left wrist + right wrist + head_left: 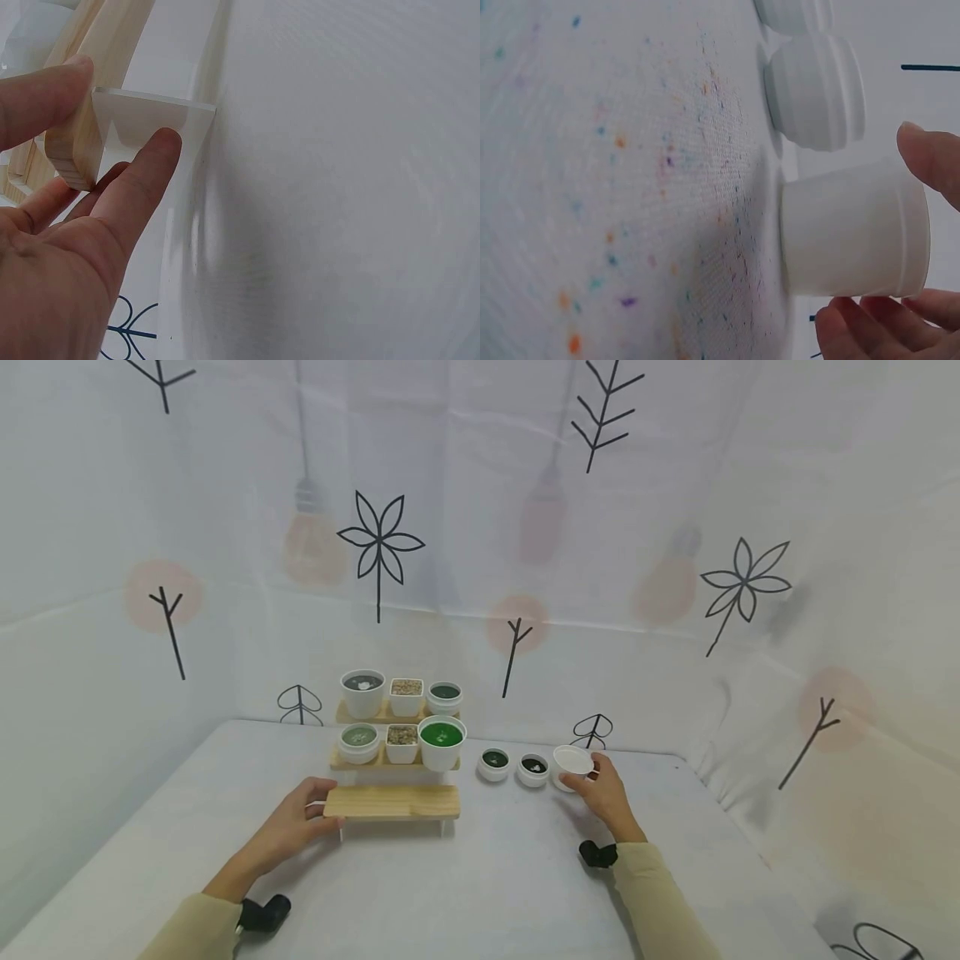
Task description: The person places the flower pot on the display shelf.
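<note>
At the left end of a stepped wooden display stand's lowest board [392, 802], my left hand [294, 823] grips the board's end. One finger lies along the clear leg panel [154, 116] under it in the left wrist view. On the right, my right hand [609, 797] holds a white cup [573, 762] between thumb and fingers. The cup's base [799, 240] is at the table surface in the right wrist view. Left of it stand two small white bowls, one dark inside [533, 771], the other dark green [494, 765].
The middle board [345, 761] bears a pale green bowl [359, 745], a square grainy-filled dish [402, 745] and a bright green cup [442, 745]. Above, the back board [347, 714] carries a grey-filled cup [363, 695], a square dish [406, 698] and a dark green bowl [444, 699]. Patterned cloth hangs behind.
</note>
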Demonstrator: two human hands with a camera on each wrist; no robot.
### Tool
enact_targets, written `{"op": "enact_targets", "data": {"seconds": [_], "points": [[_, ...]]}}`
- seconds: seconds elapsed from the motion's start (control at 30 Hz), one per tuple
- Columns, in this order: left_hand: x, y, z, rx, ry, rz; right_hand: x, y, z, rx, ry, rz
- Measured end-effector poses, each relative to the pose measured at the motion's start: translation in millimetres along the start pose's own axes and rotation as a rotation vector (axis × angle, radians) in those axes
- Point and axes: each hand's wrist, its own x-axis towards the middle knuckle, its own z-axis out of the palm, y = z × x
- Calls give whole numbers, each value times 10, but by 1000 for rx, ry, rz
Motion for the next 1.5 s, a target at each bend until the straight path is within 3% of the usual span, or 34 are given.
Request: {"op": "enact_targets", "data": {"seconds": [1.17, 1.5], "points": [[25, -32, 38, 5, 25, -14, 11, 46, 16, 60, 11, 19], [28, -34, 24, -8, 20, -4, -13, 12, -31, 83, 69, -14]]}}
